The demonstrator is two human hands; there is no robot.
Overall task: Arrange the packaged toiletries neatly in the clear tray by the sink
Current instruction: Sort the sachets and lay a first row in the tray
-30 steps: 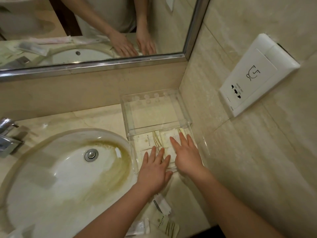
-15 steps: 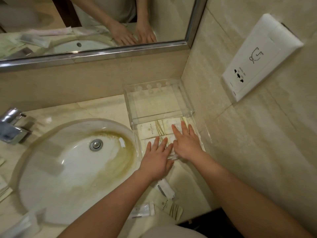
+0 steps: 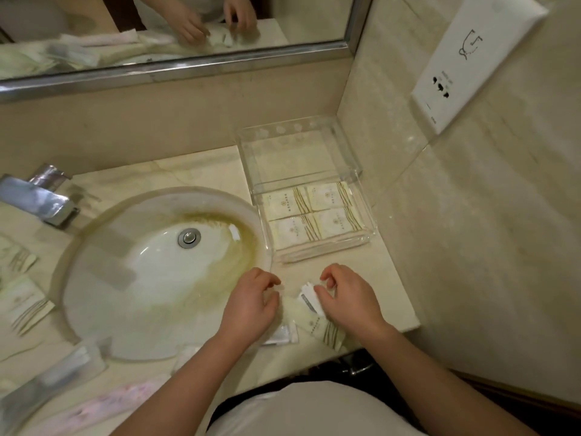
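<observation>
Holding four cream packets squared: clear tray (image 3: 361,196).

The left hand (image 3: 251,305) covers most of a small clear sachet (image 3: 284,335) — only its right end pokes out below the palm. The right hand (image 3: 345,298) curls over the top of a white packet (image 3: 309,298), so the grip itself is hidden. The print on the cream packet (image 3: 323,330) between the wrists is too small to read. Far left of the left hand, more packets (image 3: 25,305) run off the frame edge, and the long wrapped items (image 3: 56,374) down there are blurred — contents unclear.
</observation>
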